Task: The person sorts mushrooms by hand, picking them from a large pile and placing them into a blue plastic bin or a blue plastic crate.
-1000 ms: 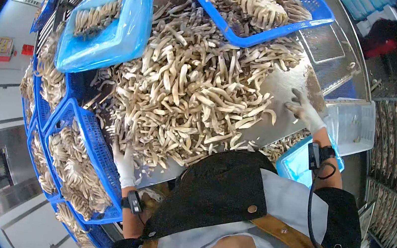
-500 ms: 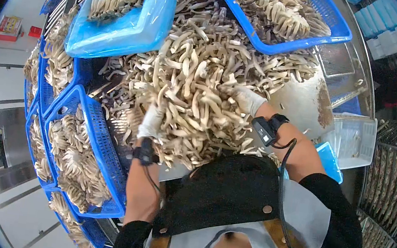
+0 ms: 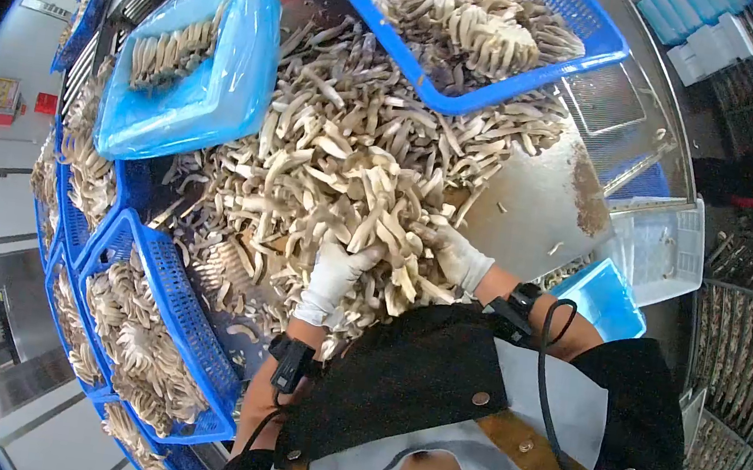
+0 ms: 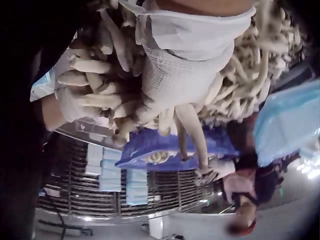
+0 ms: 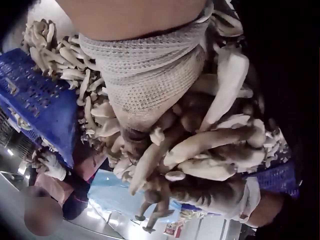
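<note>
A big heap of long pale mushrooms [image 3: 321, 147] with brownish caps covers the steel worktable. At its near side both white-gloved hands hold a thick bunch of mushrooms [image 3: 382, 226] between them. My left hand [image 3: 338, 277] grips the bunch from the left, thumb over the stems; in the left wrist view a few mushrooms [image 4: 192, 132] hang out below its fingers. From the right, my right hand [image 3: 458, 253] curls its fingers round the other side. The right wrist view shows several stems [image 5: 210, 145] packed between the two hands. Fingertips are mostly hidden among the mushrooms.
Blue baskets [image 3: 170, 322] of mushrooms line the left side, and another blue basket [image 3: 433, 95] stands at the back. A blue-lined tray [image 3: 248, 90] holds a row of mushrooms at back left. To the right are a clear bin [image 3: 679, 251] and a small blue-lined container [image 3: 609, 308].
Both hands have come in from the heap's two sides toward each other. A bunch of mushrooms is now gathered between them, and bare tabletop shows at left where the left hand was.
</note>
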A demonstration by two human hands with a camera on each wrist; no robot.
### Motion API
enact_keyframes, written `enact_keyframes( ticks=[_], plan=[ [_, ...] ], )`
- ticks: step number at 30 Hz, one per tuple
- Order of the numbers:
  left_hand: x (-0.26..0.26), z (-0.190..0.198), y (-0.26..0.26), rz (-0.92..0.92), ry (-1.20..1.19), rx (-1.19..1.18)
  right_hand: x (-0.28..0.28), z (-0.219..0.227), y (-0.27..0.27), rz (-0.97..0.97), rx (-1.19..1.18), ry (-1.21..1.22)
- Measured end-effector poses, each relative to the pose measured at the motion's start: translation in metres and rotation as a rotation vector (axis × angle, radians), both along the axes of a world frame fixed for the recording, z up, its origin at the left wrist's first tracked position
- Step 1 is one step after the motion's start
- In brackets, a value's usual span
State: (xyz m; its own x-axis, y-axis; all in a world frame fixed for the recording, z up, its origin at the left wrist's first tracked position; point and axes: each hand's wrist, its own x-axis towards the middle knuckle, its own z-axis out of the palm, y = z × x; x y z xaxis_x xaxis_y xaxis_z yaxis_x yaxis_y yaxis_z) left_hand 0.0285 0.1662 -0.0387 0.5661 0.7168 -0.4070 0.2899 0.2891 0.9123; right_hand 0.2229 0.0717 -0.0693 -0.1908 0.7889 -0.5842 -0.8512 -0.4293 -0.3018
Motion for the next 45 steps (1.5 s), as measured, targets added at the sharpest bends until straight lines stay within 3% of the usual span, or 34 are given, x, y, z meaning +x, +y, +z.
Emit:
enact_keyframes(
  ticks=[2, 3, 4, 5, 6, 7, 8, 9, 11, 15, 16, 17, 18, 19, 21, 23, 25, 26, 27, 28, 29, 30, 31, 33, 34, 35, 37, 38, 39, 40, 41, 42, 43, 45],
  plan=[
    [0.025, 0.037, -0.007, -0.011, 0.09, 0.082, 0.006, -0.005, -0.016, -0.051, -0.03, 0.045],
    [0.035, 0.035, -0.011, -0.061, 0.073, 0.202, 0.007, -0.009, -0.027, -0.078, -0.047, 0.068],
    [0.047, 0.031, -0.012, -0.115, 0.055, 0.324, 0.004, -0.044, -0.043, -0.164, 0.168, -0.115],
    [0.06, 0.029, -0.012, -0.171, 0.035, 0.447, 0.012, -0.054, -0.055, -0.154, 0.204, 0.041],
    [0.078, 0.047, -0.013, -0.301, 0.151, 0.404, 0.021, -0.05, -0.062, -0.135, 0.229, 0.194],
    [0.098, 0.062, -0.017, -0.436, 0.328, 0.554, 0.03, -0.043, -0.074, -0.212, 0.219, 0.683],
    [0.122, 0.072, -0.019, -0.511, 0.306, 0.604, 0.033, -0.021, -0.082, -0.363, 0.164, 0.319],
    [0.147, 0.081, -0.021, -0.588, 0.282, 0.653, 0.046, -0.016, -0.087, -0.382, 0.417, 0.258],
    [0.2, 0.092, -0.025, -0.708, 0.208, 0.611, 0.083, 0.0, -0.1, -0.448, 0.449, 0.244],
    [0.331, 0.095, -0.026, -0.925, 0.24, 0.715, 0.154, 0.039, -0.112, -0.862, 0.154, -0.246],
    [0.362, 0.093, -0.025, -0.895, 0.207, 0.755, 0.179, 0.041, -0.106, -0.949, 0.082, -0.329],
    [0.389, 0.089, -0.024, -0.865, 0.175, 0.795, 0.219, 0.002, -0.101, -1.056, 0.093, -0.328],
    [0.407, 0.082, -0.022, -0.83, 0.062, 0.773, 0.25, 0.009, -0.097, -0.945, 0.373, -0.095],
    [0.418, 0.091, -0.028, -0.78, 0.186, 0.898, 0.292, -0.017, -0.091, -1.097, 0.128, -0.152],
    [0.414, 0.107, -0.028, -0.765, -0.063, 0.682, 0.331, -0.012, -0.08, -1.172, 0.171, -0.442],
    [0.376, 0.124, -0.023, -0.82, -0.207, 0.644, 0.378, -0.026, -0.073, -1.273, 0.149, -0.157],
    [0.31, 0.12, 0.001, -0.831, -0.11, 0.794, 0.372, 0.007, -0.064, -1.302, 0.098, -0.143],
    [0.27, 0.134, 0.003, -0.678, -0.109, 0.378, 0.366, -0.007, -0.069, -1.09, 0.183, -0.722],
    [0.22, 0.099, 0.028, -0.565, -0.06, 0.437, 0.354, -0.02, -0.074, -0.942, 0.251, -0.82],
    [0.171, 0.1, 0.032, -0.324, -0.032, 0.281, 0.341, -0.031, -0.078, -0.8, 0.324, -0.922],
    [0.119, 0.099, 0.044, -0.187, 0.273, 0.452, 0.318, -0.033, -0.085, -0.785, 0.346, -0.58],
    [0.068, 0.093, 0.048, 0.035, 0.31, 0.506, 0.296, -0.039, -0.091, -0.73, 0.289, -0.437],
    [-0.007, 0.059, 0.062, 0.22, 0.278, 0.54, 0.278, -0.046, -0.093, -0.676, 0.236, -0.304],
    [-0.081, 0.052, 0.053, 0.426, 0.37, 0.474, 0.25, -0.053, -0.084, -0.566, 0.027, -0.469],
    [-0.115, 0.044, 0.061, 0.407, 0.431, 0.432, 0.239, -0.054, -0.077, -0.505, -0.079, -0.553],
    [-0.141, 0.039, 0.064, 0.388, 0.491, 0.386, 0.234, -0.05, -0.067, -0.443, 0.001, -0.649],
    [-0.139, 0.031, 0.079, 0.237, 0.647, 0.708, 0.23, -0.031, -0.04, -0.326, 0.169, -0.838],
    [-0.124, 0.026, 0.095, 0.361, 0.489, 0.559, 0.221, -0.011, -0.026, -0.225, 0.223, -1.117],
    [-0.079, 0.053, 0.094, 0.329, 0.504, 0.485, 0.21, -0.009, -0.013, -0.101, 0.165, -1.054],
    [-0.073, 0.034, 0.12, 0.2, 0.443, 0.485, 0.203, -0.008, 0.001, 0.018, 0.103, -0.991],
    [-0.041, 0.043, 0.129, 0.127, 0.603, 0.513, 0.199, -0.011, 0.014, 0.132, 0.038, -0.927],
    [-0.014, 0.041, 0.139, 0.052, 0.665, 0.639, 0.202, -0.036, 0.017, 0.486, 0.398, -1.387],
    [0.002, 0.019, 0.161, -0.02, 0.531, 0.95, 0.206, -0.061, 0.02, 0.637, 0.779, -1.894],
    [0.045, 0.027, 0.192, -0.201, 0.787, 0.865, 0.167, -0.043, 0.041, 0.709, 0.656, -1.635]
  ],
)
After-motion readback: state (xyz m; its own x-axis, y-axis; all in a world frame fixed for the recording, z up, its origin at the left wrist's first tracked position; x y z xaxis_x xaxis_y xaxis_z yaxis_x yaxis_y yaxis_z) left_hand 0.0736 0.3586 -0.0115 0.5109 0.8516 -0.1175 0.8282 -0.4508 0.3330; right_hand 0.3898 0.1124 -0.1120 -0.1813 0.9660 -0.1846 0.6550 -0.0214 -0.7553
